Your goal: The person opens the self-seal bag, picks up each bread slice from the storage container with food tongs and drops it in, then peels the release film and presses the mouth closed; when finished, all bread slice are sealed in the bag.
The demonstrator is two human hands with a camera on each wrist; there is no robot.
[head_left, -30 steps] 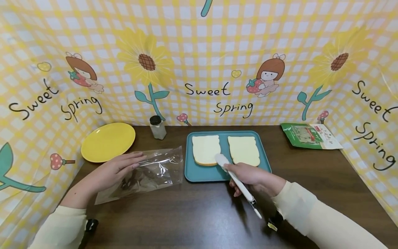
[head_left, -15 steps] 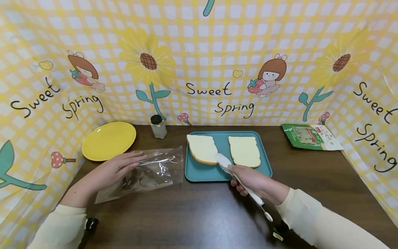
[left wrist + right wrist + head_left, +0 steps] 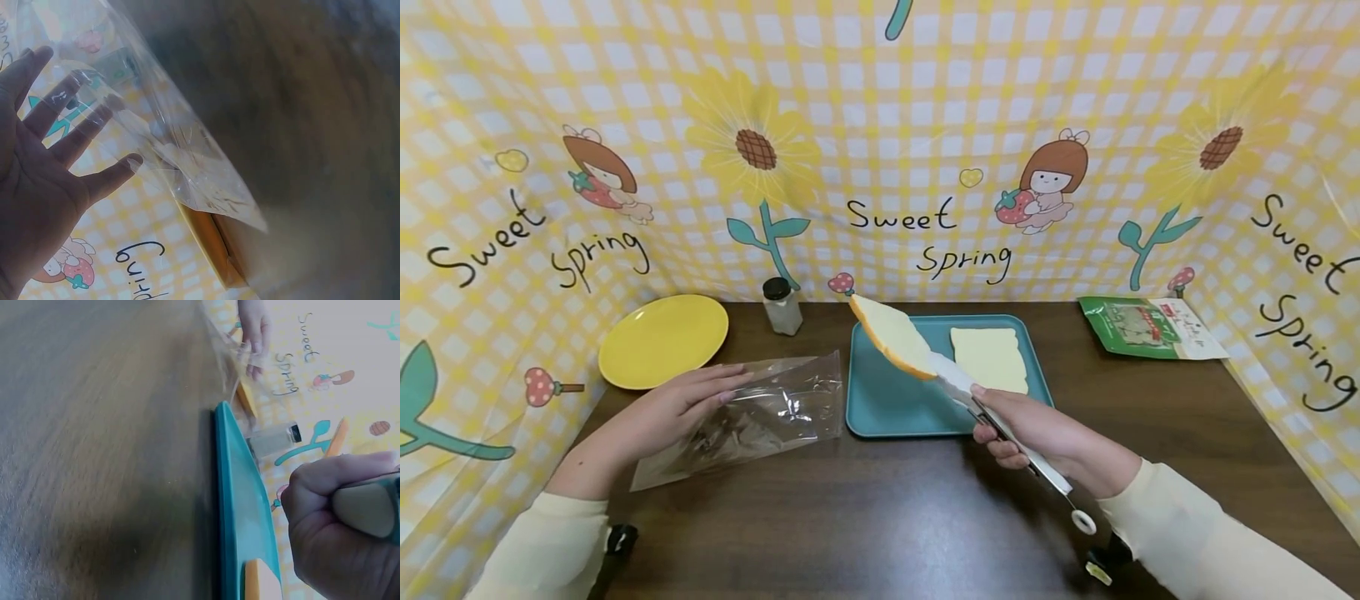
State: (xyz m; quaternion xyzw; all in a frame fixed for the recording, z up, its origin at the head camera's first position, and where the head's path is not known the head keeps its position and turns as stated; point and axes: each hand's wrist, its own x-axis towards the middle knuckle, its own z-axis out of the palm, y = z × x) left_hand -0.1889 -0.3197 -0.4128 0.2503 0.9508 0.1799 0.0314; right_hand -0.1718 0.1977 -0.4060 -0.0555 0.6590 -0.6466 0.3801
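My right hand [image 3: 1026, 429] grips a pair of white-and-metal tongs [image 3: 957, 379] with a ring at the handle end. The tong tips clamp the lower corner of a bread slice [image 3: 891, 333], raised and tilted over the left half of the teal tray [image 3: 895, 417]. A second bread slice [image 3: 990, 357] lies flat on the tray's right side. My left hand [image 3: 681, 408] rests on a clear plastic bag [image 3: 782, 408] left of the tray. In the left wrist view its fingers [image 3: 78, 140] are straight and spread against the thin plastic.
A yellow plate [image 3: 662, 342] lies at the back left. Beside it stands a small shaker jar [image 3: 782, 308] with a black lid. At the back right lies a green-and-white food packet [image 3: 1150, 327]. Checked cloth [image 3: 880, 125] walls the dark wooden table [image 3: 865, 525] on three sides.
The tongs have taken hold of the left bread slice and lifted it off the tray, tilting it. My right hand has moved slightly right and up. The left hand stays put.
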